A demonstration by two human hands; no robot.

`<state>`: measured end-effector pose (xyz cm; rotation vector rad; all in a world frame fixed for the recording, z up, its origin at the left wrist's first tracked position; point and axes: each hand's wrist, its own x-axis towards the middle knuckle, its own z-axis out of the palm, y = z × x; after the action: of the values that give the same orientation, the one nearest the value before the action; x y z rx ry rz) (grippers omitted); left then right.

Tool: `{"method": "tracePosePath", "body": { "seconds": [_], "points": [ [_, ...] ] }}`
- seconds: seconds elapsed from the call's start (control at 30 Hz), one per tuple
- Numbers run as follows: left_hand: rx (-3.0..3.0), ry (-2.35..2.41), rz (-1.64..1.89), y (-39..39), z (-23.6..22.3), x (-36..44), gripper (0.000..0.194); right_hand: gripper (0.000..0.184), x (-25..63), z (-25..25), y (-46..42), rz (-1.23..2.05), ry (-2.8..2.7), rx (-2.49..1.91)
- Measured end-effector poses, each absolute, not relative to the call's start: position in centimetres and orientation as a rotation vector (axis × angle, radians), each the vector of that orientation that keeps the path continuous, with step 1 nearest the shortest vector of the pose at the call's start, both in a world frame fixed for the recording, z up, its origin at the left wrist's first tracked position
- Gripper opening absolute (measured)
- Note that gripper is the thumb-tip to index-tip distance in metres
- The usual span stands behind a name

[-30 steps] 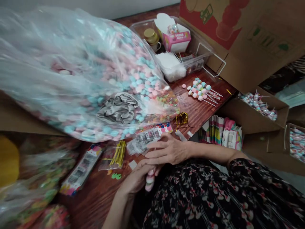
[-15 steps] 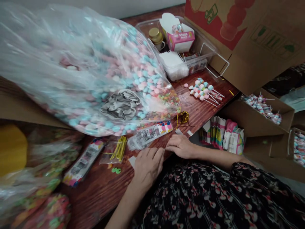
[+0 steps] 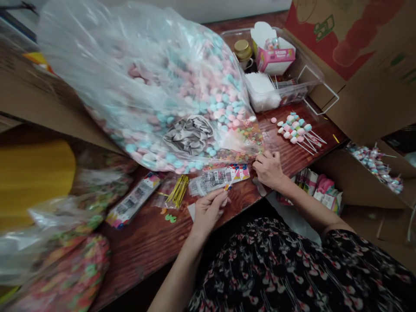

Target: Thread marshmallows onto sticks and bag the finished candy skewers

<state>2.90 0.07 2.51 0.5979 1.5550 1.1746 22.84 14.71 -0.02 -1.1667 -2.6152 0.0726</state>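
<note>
Brown cardboard cartons (image 3: 367, 99) crowd the back and right of a glossy, dark wood-grain desk (image 3: 152, 255); the near edge of the desk runs just past both wrists, above a black floral dress (image 3: 276, 268).

A huge clear plastic bag (image 3: 139, 86) slumps across the middle of the desk, taut and shiny, packed with soft round pink and pale blue sweets (image 3: 195, 99); a crumpled grey satin-looking piece (image 3: 188, 135) presses against its lower side, and small multicoloured bits (image 3: 240, 145) gather toward its tapered corner.

The right hand (image 3: 268, 169) is curled, its fingertips (image 3: 260, 155) gathered at that corner; whether they grip the plastic, I cannot tell. The left hand (image 3: 208, 212) is partly closed, pinching a tiny thin strip (image 3: 226, 185) too small to name, just above a printed strip packet (image 3: 214, 177) with barcode-like blocks and no readable words.

Gold twist ties (image 3: 177, 193) lie in a small clear sleeve beside it; a second printed strip (image 3: 133, 200) lies farther left. Beyond the right hand, pink-and-blue sweets on white sticks (image 3: 297, 132) lie in a neat fan, near a clear plastic tray (image 3: 286, 86) holding a gold-lidded jar (image 3: 243, 50) and a pink box (image 3: 275, 58).
</note>
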Motion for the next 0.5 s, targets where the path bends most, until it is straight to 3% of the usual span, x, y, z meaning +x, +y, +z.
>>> {"method": "tracePosePath", "body": {
  "seconds": [0.3, 0.4, 0.5],
  "points": [
    [0.305, 1.220, 1.192, 1.9, 3.3, 3.1, 0.030, 0.018, 22.1, 2.3, 16.3, 1.381, -1.453, -0.906],
    [0.313, 1.148, 1.240, 3.2, 4.0, 3.4, 0.034, 0.017, 21.2, 2.9, 16.0, 1.369, -1.520, -0.905],
    [0.297, 1.119, 1.258, 4.3, 4.2, 3.9, 0.037, 0.015, 20.7, 2.9, 15.3, 1.005, -1.765, -0.858]
  ]
}}
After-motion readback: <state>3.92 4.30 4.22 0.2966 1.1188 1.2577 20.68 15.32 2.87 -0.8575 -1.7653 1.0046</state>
